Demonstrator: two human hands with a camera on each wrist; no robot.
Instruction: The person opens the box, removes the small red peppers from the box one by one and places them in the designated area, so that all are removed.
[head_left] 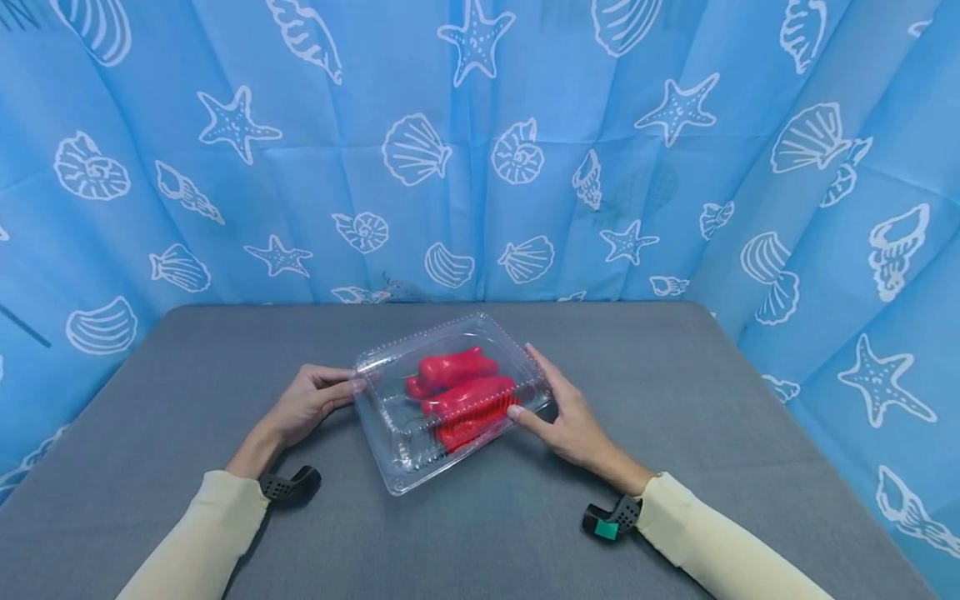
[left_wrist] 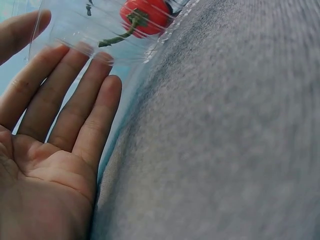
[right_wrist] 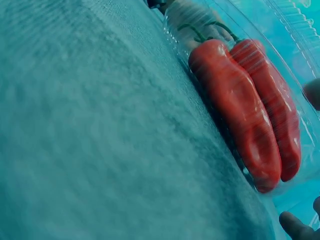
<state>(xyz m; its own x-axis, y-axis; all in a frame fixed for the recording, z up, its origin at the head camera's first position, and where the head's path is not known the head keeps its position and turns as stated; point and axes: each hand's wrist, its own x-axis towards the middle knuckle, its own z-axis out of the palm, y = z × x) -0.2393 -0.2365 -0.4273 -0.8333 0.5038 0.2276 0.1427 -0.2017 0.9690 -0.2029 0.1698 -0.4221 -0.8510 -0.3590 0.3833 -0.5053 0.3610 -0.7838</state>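
Note:
A clear plastic clamshell container [head_left: 384, 450] sits at a slant over the middle of the table, its ribbed cover above two long red peppers [head_left: 453, 369] with green stems. My left hand [head_left: 307, 404] pinches its left edge between thumb and fingers; the left wrist view has those fingers [left_wrist: 95, 100] nearly straight against the plastic end, close to a pepper stem [left_wrist: 117, 40]. At the opposite end, my right hand [head_left: 570, 425] grips the container, thumb on the near side and fingers at the far side. Both peppers [right_wrist: 235, 105] lie side by side in the right wrist view.
Grey cloth covers the table [head_left: 675, 400]. Behind and to the sides hangs a blue curtain [head_left: 465, 200] printed with white shells and starfish. A black wrist device [head_left: 292, 483] is on the left wrist, and another [head_left: 615, 517] with a green patch on the right.

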